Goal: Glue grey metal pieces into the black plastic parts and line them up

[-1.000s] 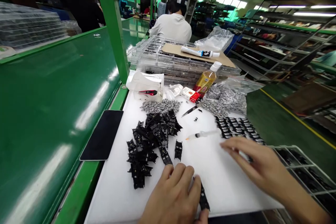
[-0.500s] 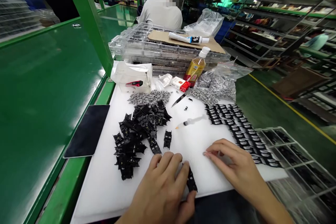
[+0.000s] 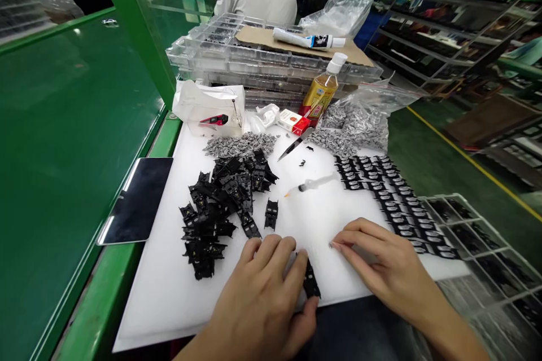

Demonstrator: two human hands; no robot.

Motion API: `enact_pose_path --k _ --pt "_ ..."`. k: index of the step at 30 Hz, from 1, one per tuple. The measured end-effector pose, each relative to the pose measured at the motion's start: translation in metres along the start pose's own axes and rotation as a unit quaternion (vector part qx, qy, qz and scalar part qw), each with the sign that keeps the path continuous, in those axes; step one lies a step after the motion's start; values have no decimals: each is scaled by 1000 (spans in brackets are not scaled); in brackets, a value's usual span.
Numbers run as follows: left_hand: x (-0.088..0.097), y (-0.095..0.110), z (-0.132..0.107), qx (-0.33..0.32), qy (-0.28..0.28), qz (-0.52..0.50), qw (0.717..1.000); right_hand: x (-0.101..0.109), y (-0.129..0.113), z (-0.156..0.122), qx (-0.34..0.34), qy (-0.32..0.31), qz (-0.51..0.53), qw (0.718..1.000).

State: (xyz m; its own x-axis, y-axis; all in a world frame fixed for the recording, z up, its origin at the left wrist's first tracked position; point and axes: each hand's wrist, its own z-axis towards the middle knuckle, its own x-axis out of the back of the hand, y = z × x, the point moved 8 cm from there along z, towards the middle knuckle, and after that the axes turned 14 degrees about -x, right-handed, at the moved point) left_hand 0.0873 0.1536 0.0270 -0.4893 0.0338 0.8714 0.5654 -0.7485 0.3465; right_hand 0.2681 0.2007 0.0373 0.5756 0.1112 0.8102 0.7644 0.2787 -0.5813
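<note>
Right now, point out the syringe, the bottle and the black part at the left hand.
syringe [image 3: 315, 183]: head view, clear barrel.
bottle [image 3: 319, 98]: head view, yellow label.
black part [image 3: 311, 282]: head view, its exposed middle.

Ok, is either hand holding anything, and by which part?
Left hand pinches one black clip by its near end, between thumb and forefinger; right hand lies on the white board, holding nothing visible.

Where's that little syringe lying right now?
The syringe lies midway across the white board in the head view, between the black pile on its left and the neat rows on its right, beyond the right hand.
</note>
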Motion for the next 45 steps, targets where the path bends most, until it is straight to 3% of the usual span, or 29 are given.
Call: enact_pose_path --k 4,10,17,25,37,41,45 --pt "-1 0 1 -2 -3 3 1000 1 -16 -3 -6 -28 45 999" --pt "1 1 1 -15 1 12 1000 -22 -42 -10 6 -122 92 988" --pt "1 2 2 -16 3 19 1000 -32 -37 -13 9 -127 64 990" --pt "-1 2 1 -18 -1 28 999 -38 -32 -12 -50 -164 26 985" --pt "-2 2 0 -15 -14 19 1000 -43 -30 -13 -62 -182 18 981" --pt "-1 2 0 -17 -9 8 1000 -36 -36 -12 -35 -163 4 986" --pt "0 -1 -1 -10 6 -1 1000 -9 -40 9 -30 -167 5 986"
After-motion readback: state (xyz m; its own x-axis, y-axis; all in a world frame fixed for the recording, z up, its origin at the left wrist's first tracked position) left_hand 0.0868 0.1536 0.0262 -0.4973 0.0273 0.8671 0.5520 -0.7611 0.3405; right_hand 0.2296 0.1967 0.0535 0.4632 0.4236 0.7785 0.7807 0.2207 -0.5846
